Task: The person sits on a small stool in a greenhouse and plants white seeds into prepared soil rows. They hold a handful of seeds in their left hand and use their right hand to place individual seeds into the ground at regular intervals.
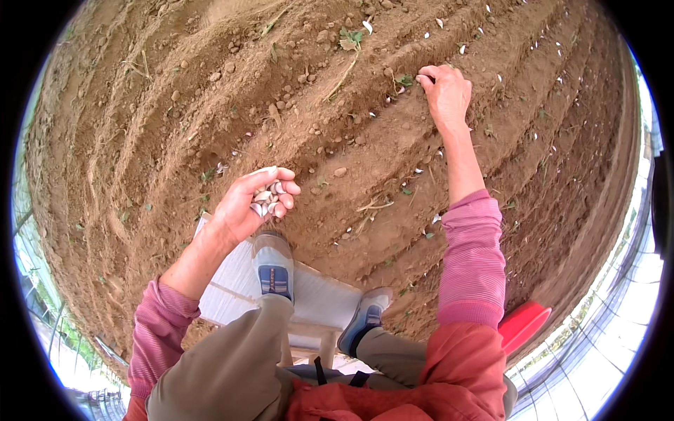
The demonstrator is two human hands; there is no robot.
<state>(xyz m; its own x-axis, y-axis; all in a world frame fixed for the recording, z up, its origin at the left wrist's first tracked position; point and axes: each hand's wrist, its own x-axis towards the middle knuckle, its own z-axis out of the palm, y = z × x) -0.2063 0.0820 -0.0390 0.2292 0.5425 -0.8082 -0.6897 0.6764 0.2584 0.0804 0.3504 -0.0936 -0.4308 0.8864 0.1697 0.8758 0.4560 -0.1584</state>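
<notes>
Several garlic cloves (267,198) lie cupped in my left hand (247,202), palm up above the soil near my left shoe. My right hand (446,92) reaches forward to a shallow furrow, thumb and fingertips pinched together close to the ground; whether a clove is between them is hidden. Just left of those fingertips are a small green weed (405,80) and a pinkish clove (402,90) in the soil. More white cloves, such as one clove (462,49) beyond the hand, stand or lie spaced along the furrows.
Ridged brown soil (210,105) with clods, dry stalks and a leafy weed (350,39) spreads around. Beneath my left shoe (274,268) is a pale board (321,294), beside a wooden frame. A red plastic container (524,326) stands at the right; wire mesh borders both sides.
</notes>
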